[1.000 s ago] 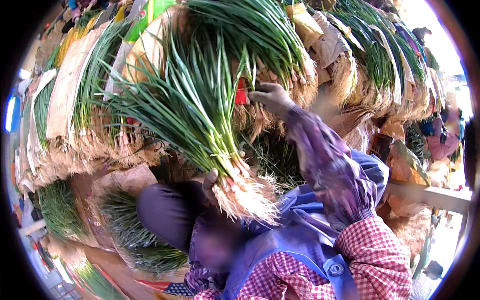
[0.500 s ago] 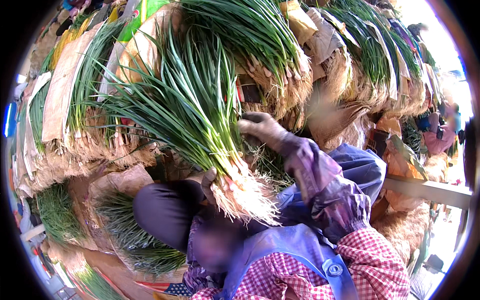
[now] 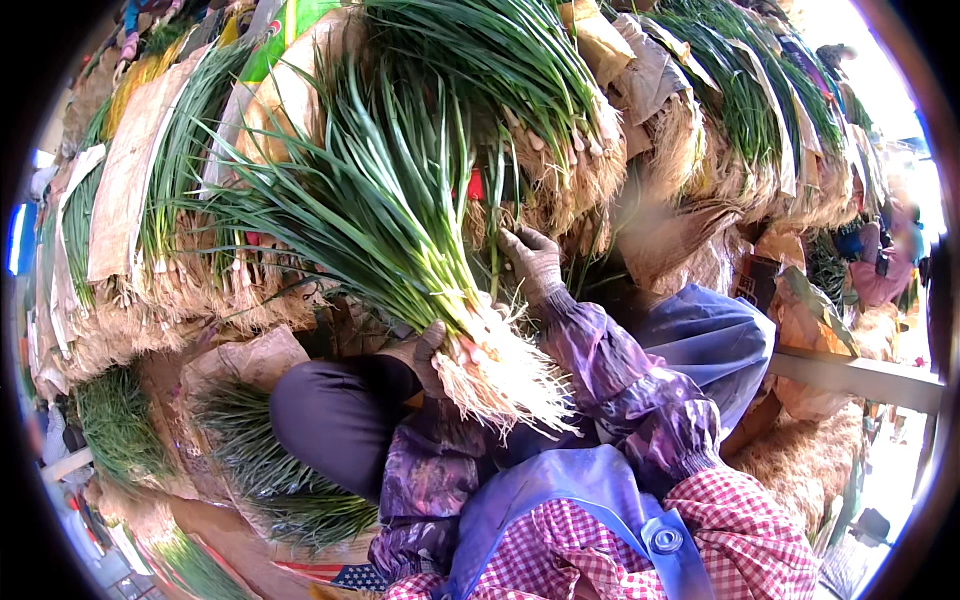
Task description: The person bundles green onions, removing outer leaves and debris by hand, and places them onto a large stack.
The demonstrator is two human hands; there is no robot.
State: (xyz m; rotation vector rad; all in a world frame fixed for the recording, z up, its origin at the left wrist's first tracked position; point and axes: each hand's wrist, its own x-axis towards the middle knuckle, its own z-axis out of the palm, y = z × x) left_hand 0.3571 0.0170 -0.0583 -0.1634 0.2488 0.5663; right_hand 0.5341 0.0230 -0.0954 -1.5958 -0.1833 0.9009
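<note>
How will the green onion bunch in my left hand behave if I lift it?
The bunch will likely flop at its far end, since the long, thin leaves splay outward. It may feel top-heavy, as your left hand grips near the roots.

- Bunch of green onions (image 3: 425, 255): a thick, loose bundle, held slantwise, root end toward the person, leaf tips pointing away and to the left.
- Leaves (image 3: 360, 190): long, narrow, deep green, fanned wide at the tips and drawn close lower down, where they pale to yellow-green.
- Bulbs (image 3: 472, 350): small, whitish with a pinkish tint, crowded together beside the fingers of the left hand (image 3: 432, 360), which grips the bunch at its lower left side.
- Roots (image 3: 520, 385): pale, stringy, untrimmed (rather like a frayed brush), splaying down and to the right.
- Thin green stalk (image 3: 494, 262): roughly upright, just right of the bunch, at the fingertips of the right hand (image 3: 530, 265); whether pinched, I cannot tell.
</note>
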